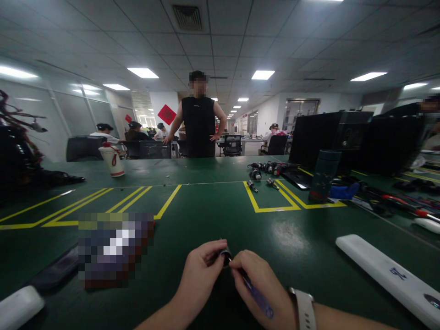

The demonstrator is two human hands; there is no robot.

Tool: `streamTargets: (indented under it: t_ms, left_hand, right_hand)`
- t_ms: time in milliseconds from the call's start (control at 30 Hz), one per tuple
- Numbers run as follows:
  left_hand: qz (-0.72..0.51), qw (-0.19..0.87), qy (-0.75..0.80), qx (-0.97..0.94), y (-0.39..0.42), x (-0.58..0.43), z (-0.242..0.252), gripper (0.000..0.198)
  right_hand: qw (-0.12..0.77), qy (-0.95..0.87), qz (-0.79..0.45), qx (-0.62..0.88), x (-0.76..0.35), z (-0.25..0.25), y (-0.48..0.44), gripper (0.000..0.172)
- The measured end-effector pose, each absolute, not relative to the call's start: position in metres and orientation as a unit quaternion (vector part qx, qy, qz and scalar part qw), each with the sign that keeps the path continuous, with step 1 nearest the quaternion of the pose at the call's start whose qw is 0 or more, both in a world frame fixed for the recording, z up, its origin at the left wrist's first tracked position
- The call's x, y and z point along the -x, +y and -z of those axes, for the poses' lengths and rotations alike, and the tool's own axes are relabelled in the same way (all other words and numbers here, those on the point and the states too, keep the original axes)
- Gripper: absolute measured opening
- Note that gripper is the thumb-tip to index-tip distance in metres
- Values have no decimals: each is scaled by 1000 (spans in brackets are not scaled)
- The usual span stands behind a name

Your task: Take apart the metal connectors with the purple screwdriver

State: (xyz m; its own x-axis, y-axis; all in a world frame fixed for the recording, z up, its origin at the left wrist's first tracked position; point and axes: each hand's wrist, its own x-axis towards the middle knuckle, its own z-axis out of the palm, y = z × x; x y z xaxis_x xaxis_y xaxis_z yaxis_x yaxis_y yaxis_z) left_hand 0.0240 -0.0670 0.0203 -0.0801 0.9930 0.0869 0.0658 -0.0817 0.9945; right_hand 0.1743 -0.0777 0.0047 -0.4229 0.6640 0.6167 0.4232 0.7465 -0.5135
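Observation:
My left hand [203, 267] pinches a small dark metal cylindrical part [225, 256] between thumb and fingers, low in the middle of the view. My right hand [263, 284] is closed round a screwdriver with a translucent purple-blue handle [257, 300]. Its thin shaft points up and left, and the tip meets the near end of the part or goes into it; I cannot tell which. Both hands are close together just above the green table [192, 220]. Fingers cover much of the part.
Left lie a blurred-out object [118, 252] and a dark phone-like slab [57, 268]. Several metal connectors [256, 174] sit ahead. A dark bottle [324, 176] and a long white case [385, 275] are right. A cup [112, 160] stands far left. One person [198, 123] stands across the table.

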Motion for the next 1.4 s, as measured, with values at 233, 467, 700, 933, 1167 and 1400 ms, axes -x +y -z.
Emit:
streamTargets:
  t_ms: [233, 467, 700, 933, 1167, 1400]
  left_hand:
    - [-507, 373, 532, -566, -68, -23, -16, 22]
    - [-484, 300, 533, -626, -69, -22, -10, 25]
    - [-471, 166, 518, -694, -69, -18, -9, 27]
    - [-461, 156, 522, -701, -65, -17, -6, 26]
    - [-431, 139, 527, -719, -70, -18, -11, 28]
    - [-416, 129, 538, -721, -68, -15, -15, 28]
  right_hand:
    - [420, -838, -124, 325, -174, -5, -78, 17]
    - [420, -843, -59, 331, -169, 5, -75, 18]
    - [452, -851, -51, 262, -172, -7, -76, 20]
    - [444, -848, -66, 282, -171, -9, -83, 24]
    - [457, -840, -34, 291, -174, -9, -83, 18]
    - [474, -842, -120, 227, -180, -18, -85, 27]
